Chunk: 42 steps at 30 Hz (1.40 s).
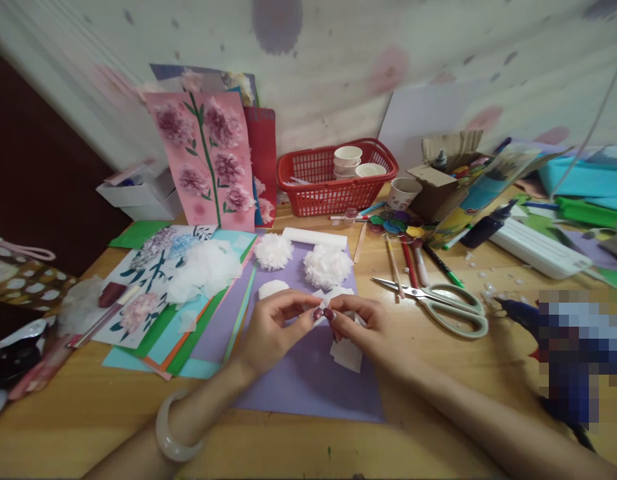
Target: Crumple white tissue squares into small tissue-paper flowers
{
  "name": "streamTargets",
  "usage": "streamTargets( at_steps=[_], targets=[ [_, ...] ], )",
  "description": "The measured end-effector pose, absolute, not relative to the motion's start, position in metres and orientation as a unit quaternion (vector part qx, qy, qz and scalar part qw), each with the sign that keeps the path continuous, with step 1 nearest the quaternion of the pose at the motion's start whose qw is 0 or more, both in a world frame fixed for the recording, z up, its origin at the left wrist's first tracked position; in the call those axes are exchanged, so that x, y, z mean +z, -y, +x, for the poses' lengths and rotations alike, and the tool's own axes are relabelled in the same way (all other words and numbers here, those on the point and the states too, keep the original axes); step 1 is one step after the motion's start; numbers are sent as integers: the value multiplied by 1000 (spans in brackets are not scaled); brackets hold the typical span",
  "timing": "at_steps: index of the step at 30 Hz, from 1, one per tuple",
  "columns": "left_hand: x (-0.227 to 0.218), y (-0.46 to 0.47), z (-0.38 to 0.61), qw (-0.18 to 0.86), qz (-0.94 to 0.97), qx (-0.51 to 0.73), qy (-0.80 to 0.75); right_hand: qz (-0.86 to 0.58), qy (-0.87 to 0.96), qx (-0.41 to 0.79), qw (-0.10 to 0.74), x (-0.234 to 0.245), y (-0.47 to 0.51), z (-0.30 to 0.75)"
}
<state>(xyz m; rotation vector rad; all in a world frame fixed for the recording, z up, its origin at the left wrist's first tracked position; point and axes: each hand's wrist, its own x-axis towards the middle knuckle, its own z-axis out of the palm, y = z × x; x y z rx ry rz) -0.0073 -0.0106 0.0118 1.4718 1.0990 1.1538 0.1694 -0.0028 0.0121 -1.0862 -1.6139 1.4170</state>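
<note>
Nearest, two forearms (219, 392) are stretched over a wooden table (268, 447); a purple sheet (308, 392) is laid at the middle; scissors (419, 293) are placed at right; two white paper pompoms (327, 265) are set on the sheet's far part. Above the sheet, a small white paper piece (323, 304) is pinched by the left hand (273, 327) and right hand (366, 327), thumbs close together.

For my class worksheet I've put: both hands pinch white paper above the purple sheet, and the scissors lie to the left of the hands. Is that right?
Wrong side: in the head view, the scissors lie to the right of the left hand and right hand, which pinch white paper above the purple sheet.
</note>
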Motion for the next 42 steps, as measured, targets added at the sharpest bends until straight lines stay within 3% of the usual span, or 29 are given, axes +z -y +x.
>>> streamTargets(
  at_steps=[6,9,15,19,22,29,34,42],
  targets=[
    [7,12,-5,381,619,484,-487,-424,639,531,360,9,1,168],
    [4,8,-9,386,578,503,-514,-433,632,536,355,8,1,169],
    [9,-6,-15,546,352,617,-445,-458,609,534,366,14,3,168],
    [16,-6,-13,652,315,570,-388,-455,612,533,367,14,2,168],
    [12,-2,-11,657,350,522,-417,-445,630,530,352,11,1,168],
    [15,-4,-15,567,390,539,-485,-426,597,589,340,10,1,166],
    [30,-26,-62,384,437,591,-559,-373,442,742,340,8,-4,166],
    [32,-39,-137,132,475,598,-632,-287,201,857,378,2,-11,166]
  ],
)
